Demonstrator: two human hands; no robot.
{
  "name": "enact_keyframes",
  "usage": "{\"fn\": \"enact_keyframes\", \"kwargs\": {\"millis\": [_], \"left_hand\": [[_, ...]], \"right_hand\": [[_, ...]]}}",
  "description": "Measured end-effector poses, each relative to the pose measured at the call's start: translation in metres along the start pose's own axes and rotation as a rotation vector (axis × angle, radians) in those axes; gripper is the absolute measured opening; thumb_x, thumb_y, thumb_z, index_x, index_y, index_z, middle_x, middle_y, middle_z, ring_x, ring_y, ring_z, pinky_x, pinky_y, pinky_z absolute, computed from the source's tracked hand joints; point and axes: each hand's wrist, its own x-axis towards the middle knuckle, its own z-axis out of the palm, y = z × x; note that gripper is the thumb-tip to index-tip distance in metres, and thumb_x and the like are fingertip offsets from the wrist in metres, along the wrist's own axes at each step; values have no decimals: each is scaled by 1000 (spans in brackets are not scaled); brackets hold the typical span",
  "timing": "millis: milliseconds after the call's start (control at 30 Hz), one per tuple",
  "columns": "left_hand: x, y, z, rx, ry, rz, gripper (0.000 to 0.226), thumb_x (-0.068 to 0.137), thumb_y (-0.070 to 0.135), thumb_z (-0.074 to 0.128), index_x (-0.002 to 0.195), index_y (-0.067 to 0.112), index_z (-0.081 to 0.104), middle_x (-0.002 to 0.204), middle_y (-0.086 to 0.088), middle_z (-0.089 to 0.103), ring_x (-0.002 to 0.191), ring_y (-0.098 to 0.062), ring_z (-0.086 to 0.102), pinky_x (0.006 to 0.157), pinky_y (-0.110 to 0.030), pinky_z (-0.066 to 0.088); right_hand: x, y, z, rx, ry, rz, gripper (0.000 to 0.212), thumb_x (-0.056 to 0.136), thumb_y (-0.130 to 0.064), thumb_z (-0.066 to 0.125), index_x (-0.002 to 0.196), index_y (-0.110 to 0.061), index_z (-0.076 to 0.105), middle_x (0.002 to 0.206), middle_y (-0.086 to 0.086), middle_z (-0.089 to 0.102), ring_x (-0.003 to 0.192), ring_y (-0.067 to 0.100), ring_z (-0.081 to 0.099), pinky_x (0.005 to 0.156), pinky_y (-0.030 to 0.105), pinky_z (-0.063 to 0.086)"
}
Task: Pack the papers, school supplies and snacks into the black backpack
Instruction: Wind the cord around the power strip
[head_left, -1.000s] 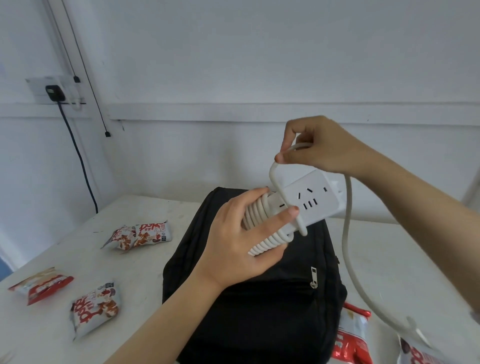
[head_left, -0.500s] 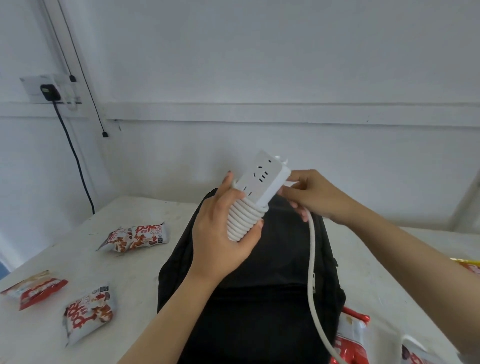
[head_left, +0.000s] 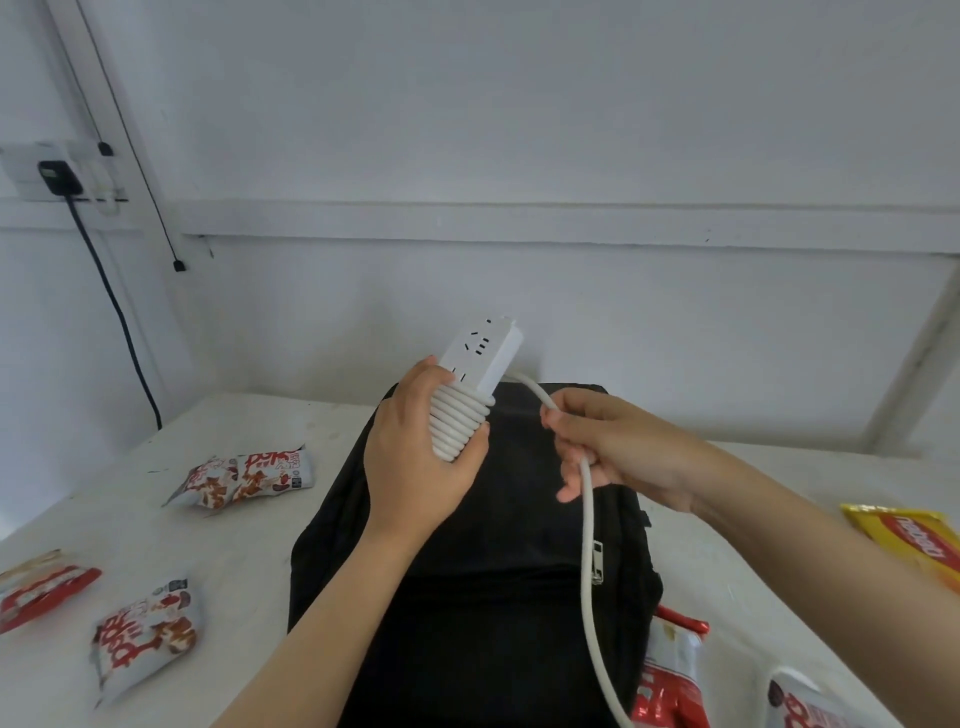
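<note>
- The black backpack lies flat mid-table, soft matte fabric, and looks closed. Nothing shows as packed, so most of the job seems undone.
- The left hand grips the white power strip, a smooth plastic block with thick rubbery cord coiled round it, above the bag's far end.
- The right hand pinches the cord's loose run, which trails to the near right.
- Crinkly foil snack packets lie scattered left and right on the white table.

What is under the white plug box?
The black backpack lies on the table below the power strip. The left hand covers the strip's lower end; the backpack's inside is hidden.
</note>
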Motion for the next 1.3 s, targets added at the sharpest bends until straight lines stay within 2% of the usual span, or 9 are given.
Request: {"fn": "enact_keyframes", "kwargs": {"millis": [133,233,333,467,567,967,1067,1167,1300], "left_hand": [[8,7,6,-37,50,-90,62,71,36,75,121,26,40,123,2,51,99,-3,44,68,-11,38],[16,4,7,-28,76,-140,62,71,35,75,122,25,40,119,1,53,95,-8,48,63,-12,36],[19,7,12,-4,65,-131,61,72,36,74,122,25,40,120,1,53,95,-8,47,65,-21,41],[22,13,23,50,32,-111,60,71,36,74,120,23,43,117,1,54,91,-8,44,67,-25,39],[18,16,35,97,-36,-58,61,69,34,76,118,23,42,116,-2,56,87,-15,51,64,-26,38],[8,41,62,26,-170,6,65,69,35,76,121,25,39,120,0,53,87,-22,54,63,-31,43],[8,43,65,-15,-191,30,72,71,38,75,131,25,37,127,0,51,95,-22,54,68,-32,46],[7,40,68,-31,-240,43,86,74,39,74,143,25,26,131,-3,50,101,-21,52,74,-35,46],[0,33,73,17,-321,46,88,74,40,73,145,18,26,135,-3,49,104,-23,52,80,-35,46]], "right_hand": [[-13,7,1,107,-120,58,9,100,-27,39,97,-19,42,69,8,58,62,25,62,85,48,54],[-19,8,-5,-31,-61,70,14,102,-25,37,103,-16,48,62,6,48,52,16,52,65,36,57],[-24,5,-10,-182,48,63,18,102,-25,35,103,-17,51,59,2,49,45,11,41,46,21,41],[-28,4,-7,-614,310,-89,21,98,-26,41,90,-19,58,60,-5,48,52,8,45,55,21,39],[-36,2,-3,-924,404,-180,27,97,-30,43,81,-12,56,58,-6,47,54,9,45,51,21,33],[-67,1,0,-1360,392,-233,36,96,-33,37,63,-21,28,55,-4,36,49,10,33,46,22,19],[-76,0,-8,-1350,331,-241,25,97,-32,34,75,-21,36,60,-4,43,51,12,38,47,22,26],[-83,3,-13,-1084,191,-168,12,100,-29,30,93,-24,37,74,0,58,57,9,50,55,25,41],[-87,8,-18,-838,217,-40,17,101,-34,29,103,-26,44,66,-5,53,53,12,55,55,20,45]]}}
